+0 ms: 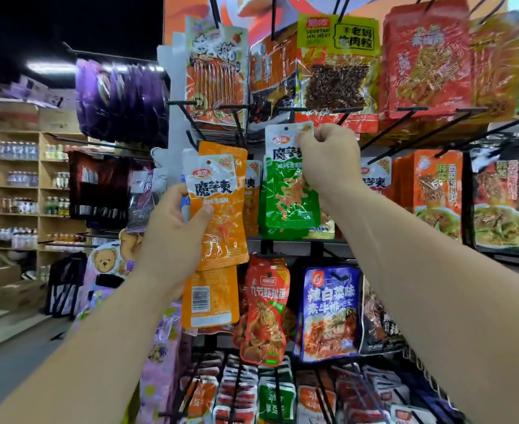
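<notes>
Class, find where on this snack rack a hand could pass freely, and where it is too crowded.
Free: the grey rail strip between the green packets and the blue packet; the bare pegs right of the right hand. Crowded: the bottom rows of packets, tightly overlapped.

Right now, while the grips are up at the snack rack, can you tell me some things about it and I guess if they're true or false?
1. The left grip holds orange packets. True.
2. The right grip pinches the bottom of the green packet. False: it pinches the top edge, near the hanging hole.
3. The purple packets hang to the right of the green packet. False: they hang up on the left, beyond the orange packets.
4. A blue packet hangs on the row below the green packet. True.
</notes>
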{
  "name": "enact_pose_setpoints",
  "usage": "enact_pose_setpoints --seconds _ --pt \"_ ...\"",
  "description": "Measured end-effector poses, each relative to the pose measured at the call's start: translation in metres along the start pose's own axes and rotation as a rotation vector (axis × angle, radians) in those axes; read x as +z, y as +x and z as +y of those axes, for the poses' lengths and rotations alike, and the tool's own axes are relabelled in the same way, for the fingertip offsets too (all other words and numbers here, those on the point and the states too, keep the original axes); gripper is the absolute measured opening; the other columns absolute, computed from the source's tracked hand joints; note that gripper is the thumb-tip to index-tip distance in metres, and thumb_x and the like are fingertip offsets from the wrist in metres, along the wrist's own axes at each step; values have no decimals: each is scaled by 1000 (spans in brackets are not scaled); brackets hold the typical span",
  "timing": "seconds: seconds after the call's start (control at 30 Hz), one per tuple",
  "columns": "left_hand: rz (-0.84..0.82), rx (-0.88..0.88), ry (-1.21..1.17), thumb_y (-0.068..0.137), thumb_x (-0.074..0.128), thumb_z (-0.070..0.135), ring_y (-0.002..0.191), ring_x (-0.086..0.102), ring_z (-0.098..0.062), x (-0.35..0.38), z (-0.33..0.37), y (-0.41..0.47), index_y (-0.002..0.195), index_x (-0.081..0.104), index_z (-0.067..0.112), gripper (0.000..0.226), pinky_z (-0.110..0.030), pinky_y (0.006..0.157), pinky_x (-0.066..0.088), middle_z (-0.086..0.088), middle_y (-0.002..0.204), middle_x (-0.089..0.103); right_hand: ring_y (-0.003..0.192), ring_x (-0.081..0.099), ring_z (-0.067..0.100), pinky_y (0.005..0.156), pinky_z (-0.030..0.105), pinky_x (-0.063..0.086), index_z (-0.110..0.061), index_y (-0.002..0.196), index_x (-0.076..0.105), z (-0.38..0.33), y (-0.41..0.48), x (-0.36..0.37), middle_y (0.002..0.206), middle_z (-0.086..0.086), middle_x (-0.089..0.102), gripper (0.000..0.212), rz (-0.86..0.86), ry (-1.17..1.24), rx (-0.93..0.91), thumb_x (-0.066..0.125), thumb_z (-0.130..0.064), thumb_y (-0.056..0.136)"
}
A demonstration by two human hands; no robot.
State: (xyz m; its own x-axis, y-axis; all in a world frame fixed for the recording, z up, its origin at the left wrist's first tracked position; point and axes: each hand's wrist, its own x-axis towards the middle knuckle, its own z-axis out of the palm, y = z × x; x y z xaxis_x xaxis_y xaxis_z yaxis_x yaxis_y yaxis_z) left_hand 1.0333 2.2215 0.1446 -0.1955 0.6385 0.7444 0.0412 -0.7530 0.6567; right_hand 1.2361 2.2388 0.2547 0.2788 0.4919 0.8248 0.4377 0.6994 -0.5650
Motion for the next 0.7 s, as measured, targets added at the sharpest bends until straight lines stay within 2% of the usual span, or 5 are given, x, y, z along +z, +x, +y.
enact_pose_setpoints --seconds 0.27,0.4,0.53,0.7 --pt "-14 -14 -45 107 58 19 106 65 -54 -2 -1 0 109 67 42 25 -76 83 54 -8 110 76 54 20 18 58 33 20 -20 62 25 7 -6 -2 57 -4 20 52 0 -29 -11 63 -20 97" --pt "-21 -1 -37 107 58 18 106 71 -42 -2 -2 0 114 66 39 24 -70 88 56 -4 112 77 55 22 19 58 33 22 -21 62 27 9 -3 0 56 -3 22 51 3 -23 -12 64 -23 96" --pt "-37 -2 -43 107 57 17 112 71 -33 -2 -4 0 120 65 37 25 -66 95 55 -1 119 76 53 21 18 54 32 18 -21 62 26 9 -1 1 57 -4 20 57 20 -31 -20 68 -36 97" --pt "-46 7 -36 108 56 17 111 71 -31 -1 -3 -1 117 65 39 25 -66 94 56 1 118 76 55 18 18 54 33 16 -21 63 24 4 1 2 60 -3 19 55 42 -73 -35 67 -30 96"
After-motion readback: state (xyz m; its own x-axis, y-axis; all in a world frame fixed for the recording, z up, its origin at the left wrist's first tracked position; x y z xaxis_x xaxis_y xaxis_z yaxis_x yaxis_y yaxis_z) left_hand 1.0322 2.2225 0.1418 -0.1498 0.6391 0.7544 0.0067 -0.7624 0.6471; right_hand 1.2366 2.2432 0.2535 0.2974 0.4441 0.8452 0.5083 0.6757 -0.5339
